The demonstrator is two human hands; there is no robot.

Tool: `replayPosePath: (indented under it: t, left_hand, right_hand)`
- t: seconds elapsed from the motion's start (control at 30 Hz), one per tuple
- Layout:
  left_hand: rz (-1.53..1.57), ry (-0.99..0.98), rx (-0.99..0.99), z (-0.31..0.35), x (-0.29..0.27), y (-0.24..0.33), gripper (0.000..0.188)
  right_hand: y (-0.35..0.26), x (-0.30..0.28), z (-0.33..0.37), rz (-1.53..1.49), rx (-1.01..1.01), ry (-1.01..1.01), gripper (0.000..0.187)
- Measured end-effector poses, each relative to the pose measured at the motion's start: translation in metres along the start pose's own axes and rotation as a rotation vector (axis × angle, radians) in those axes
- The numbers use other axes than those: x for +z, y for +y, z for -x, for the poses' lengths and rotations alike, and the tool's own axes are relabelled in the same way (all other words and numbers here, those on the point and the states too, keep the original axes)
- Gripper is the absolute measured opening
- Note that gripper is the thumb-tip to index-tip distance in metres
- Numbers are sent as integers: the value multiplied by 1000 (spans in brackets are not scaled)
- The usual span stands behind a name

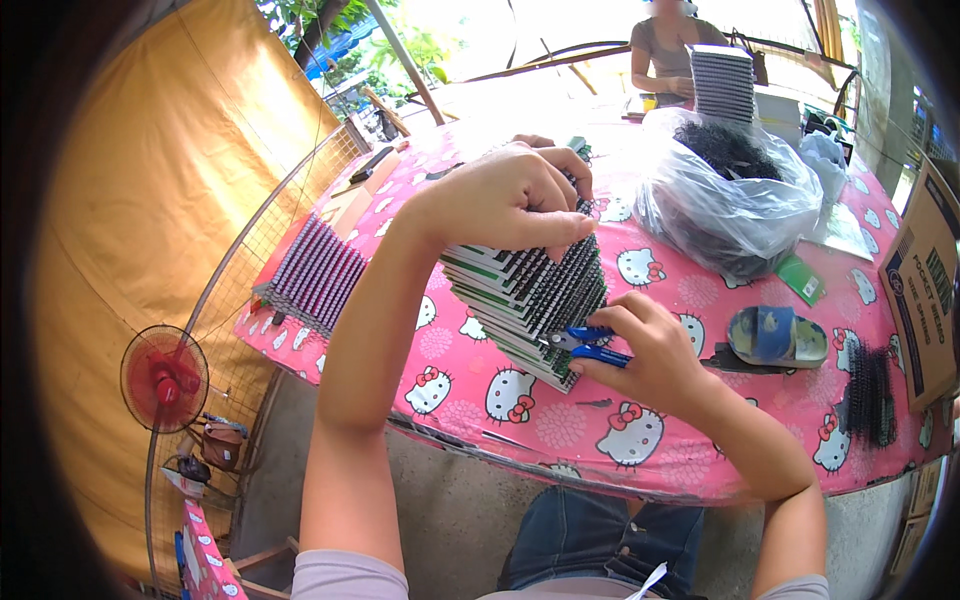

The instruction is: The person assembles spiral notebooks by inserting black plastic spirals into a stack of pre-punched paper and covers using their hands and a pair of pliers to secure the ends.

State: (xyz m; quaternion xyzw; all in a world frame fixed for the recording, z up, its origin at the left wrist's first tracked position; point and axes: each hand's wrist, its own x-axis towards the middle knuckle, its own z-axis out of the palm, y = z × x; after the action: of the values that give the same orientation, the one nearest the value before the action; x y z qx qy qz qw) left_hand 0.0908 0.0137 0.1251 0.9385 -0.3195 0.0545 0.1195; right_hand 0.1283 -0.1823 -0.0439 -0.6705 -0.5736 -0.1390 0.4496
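Observation:
A tall, slanting stack of spiral-bound notebooks [520, 300] with black coils and green-and-white edges lies on the table in front of me. My left hand [515, 195] is bent over its far end, fingers curled and closed; what they pinch is hidden. My right hand [645, 350] grips small cutting pliers [598, 345] with blue handles. Their jaws touch or nearly touch the coils on the stack's near right side. A small dark scrap [596, 403] lies just below the pliers.
A pink patterned cloth covers the table [560, 425]. Around it are another notebook stack [315, 275], a plastic bag of black coils [725, 190], a blue slipper [775, 336], loose coils [868, 398] and a carton [925, 285]. A person [672, 55] sits across, beside a tall stack [722, 85].

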Motion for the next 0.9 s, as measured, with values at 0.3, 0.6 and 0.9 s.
replayPosePath:
  t: [0.3, 0.6, 0.9]
  left_hand:
    - [-2, 42, -24, 3, 1, 2, 31]
    - [-10, 51, -15, 4, 2, 0, 30]
    - [-11, 53, -25, 3, 1, 3, 28]
  right_hand:
    - [10, -9, -4, -664, 670, -423, 45]
    - [10, 0, 3, -13, 30, -37, 44]
    - [13, -6, -3, -638, 706, -437, 46]
